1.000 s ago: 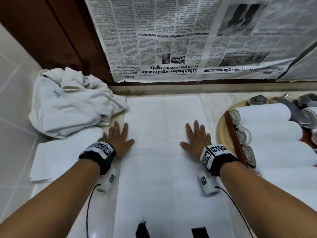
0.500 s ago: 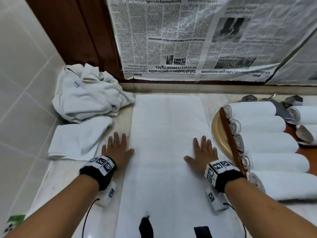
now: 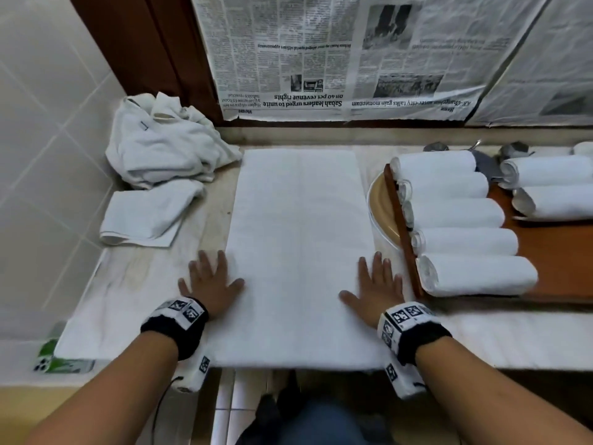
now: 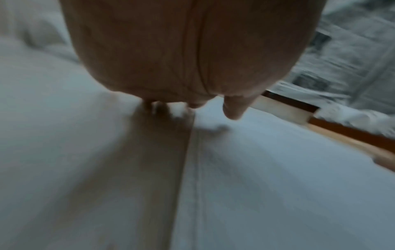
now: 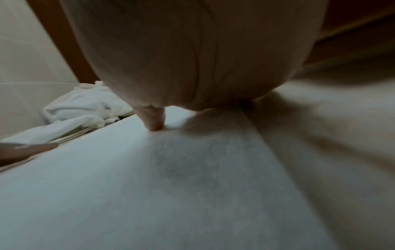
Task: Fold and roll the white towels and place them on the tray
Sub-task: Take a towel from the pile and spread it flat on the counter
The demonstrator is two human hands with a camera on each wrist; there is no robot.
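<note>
Two hands flat on the folded towel [image 3: 300,252], fingers straight and spread: left hand [image 3: 210,284] on its left edge, right hand [image 3: 375,289] on its right, both near the counter's front edge. I read this as pinning and smoothing it for rolling. Towel: white, long, wrinkle-free, faint centre crease, reaching the counter's back edge. Tray [image 3: 552,268] with rolled towels [image 3: 462,242] sits just right.

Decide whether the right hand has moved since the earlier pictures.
Yes. The right hand slid toward the person, from beside a middle roll to beside the nearest rolled towel.
</note>
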